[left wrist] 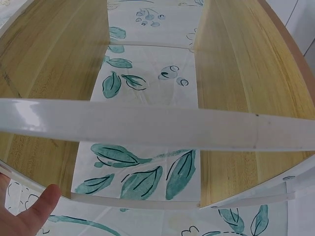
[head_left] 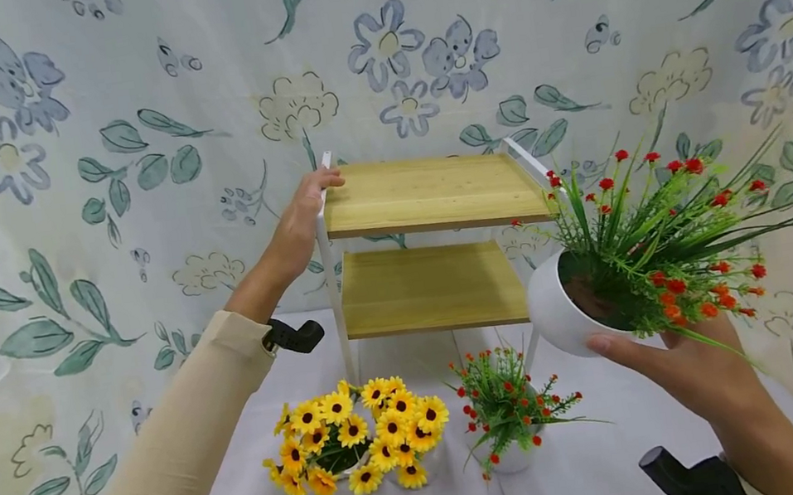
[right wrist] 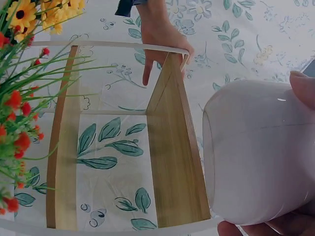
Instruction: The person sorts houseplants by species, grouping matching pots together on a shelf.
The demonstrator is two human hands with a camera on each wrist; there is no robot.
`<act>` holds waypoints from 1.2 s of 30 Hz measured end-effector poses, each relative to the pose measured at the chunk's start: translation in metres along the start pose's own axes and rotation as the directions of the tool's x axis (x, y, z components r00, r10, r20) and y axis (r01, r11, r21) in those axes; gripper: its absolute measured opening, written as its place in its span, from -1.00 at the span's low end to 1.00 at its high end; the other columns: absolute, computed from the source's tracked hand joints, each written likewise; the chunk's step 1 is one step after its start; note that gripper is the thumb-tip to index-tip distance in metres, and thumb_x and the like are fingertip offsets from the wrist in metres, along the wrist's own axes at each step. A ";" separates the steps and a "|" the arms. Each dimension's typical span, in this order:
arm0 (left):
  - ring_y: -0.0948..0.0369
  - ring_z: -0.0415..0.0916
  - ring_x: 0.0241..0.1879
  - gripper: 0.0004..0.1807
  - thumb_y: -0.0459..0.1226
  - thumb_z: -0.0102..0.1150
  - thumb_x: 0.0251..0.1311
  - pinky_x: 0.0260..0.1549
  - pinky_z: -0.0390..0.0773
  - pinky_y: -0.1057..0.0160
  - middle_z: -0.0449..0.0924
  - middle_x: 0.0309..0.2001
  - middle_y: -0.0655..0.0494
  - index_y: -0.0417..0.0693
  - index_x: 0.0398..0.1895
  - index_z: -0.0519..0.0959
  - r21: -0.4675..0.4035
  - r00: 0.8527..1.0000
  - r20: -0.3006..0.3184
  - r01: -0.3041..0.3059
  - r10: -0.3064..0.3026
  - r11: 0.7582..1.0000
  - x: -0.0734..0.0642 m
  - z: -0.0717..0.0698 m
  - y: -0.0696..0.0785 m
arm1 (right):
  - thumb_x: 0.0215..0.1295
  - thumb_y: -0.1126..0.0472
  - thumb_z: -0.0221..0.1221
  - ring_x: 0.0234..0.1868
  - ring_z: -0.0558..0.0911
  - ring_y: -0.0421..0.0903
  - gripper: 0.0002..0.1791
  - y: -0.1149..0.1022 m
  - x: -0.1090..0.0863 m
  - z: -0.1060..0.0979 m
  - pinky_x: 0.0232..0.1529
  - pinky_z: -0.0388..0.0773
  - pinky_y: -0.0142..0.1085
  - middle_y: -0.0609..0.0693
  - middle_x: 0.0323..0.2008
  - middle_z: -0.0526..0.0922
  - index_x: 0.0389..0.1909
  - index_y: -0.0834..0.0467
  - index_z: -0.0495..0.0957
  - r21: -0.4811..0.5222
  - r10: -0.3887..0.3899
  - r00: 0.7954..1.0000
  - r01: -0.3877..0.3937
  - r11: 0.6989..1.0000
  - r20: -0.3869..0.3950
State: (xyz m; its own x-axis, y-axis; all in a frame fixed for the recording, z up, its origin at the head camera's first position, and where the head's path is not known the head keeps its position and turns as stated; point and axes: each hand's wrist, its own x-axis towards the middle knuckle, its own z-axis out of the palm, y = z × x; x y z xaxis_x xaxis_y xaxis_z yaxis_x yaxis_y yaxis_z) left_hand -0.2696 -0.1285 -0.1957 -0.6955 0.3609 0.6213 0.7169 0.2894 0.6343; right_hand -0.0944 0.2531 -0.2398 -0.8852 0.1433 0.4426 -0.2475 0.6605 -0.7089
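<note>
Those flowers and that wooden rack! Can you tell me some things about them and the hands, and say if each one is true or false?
1. The right hand holds a white pot with red flowers. True.
2. The held pot stands perfectly upright. False: it is tipped, with its opening turned sideways.
3. The yellow flowers have dark centres. True.
4. The yellow flowers are on the rack's top board. False: they are on the table, in front of the rack.
5. The left hand grips the rack. True.
</note>
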 end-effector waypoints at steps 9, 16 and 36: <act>0.03 -0.28 0.50 -0.49 -0.27 -0.56 0.46 0.40 -0.23 -0.07 0.05 0.45 -0.19 -0.42 0.27 0.24 0.007 1.000 0.013 0.024 -0.024 1.000 -0.004 0.002 0.006 | 0.00 0.07 0.46 0.26 0.38 0.09 0.00 -0.028 0.004 0.005 0.04 0.53 -0.14 0.07 0.32 0.35 0.47 -0.05 0.15 -0.016 0.031 0.993 -0.030 0.999 0.110; 0.14 -0.29 0.51 -0.46 -0.15 -0.58 0.49 0.40 -0.25 -0.09 0.03 0.47 -0.05 -0.24 0.32 0.24 0.010 1.000 -0.002 0.005 -0.005 1.000 0.004 0.003 -0.026 | -0.03 0.31 0.46 0.24 0.39 -0.26 -0.08 -0.049 0.023 0.012 0.01 0.39 -0.60 -0.10 0.26 0.42 0.39 -0.07 0.28 0.166 -0.225 0.968 0.206 0.964 0.108; 0.04 -0.28 0.51 -0.47 -0.19 -0.61 0.49 0.39 -0.22 -0.09 0.04 0.47 -0.05 -0.27 0.30 0.26 0.002 1.000 -0.022 0.004 -0.004 1.000 0.007 0.006 -0.022 | 0.10 0.23 0.38 0.22 0.42 -0.11 -0.17 -0.095 0.086 0.023 -0.03 0.55 -0.35 -0.11 0.28 0.40 0.38 -0.13 0.24 0.368 -0.320 0.932 0.241 0.898 0.172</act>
State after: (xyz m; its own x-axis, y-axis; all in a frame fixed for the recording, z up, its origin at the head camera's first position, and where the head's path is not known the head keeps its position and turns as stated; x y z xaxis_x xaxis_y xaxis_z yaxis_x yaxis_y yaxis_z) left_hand -0.2902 -0.1274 -0.2079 -0.6995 0.3398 0.6288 0.7140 0.2930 0.6359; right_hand -0.1559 0.1859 -0.1470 -0.8132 -0.2044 0.5449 -0.5803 0.3565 -0.7322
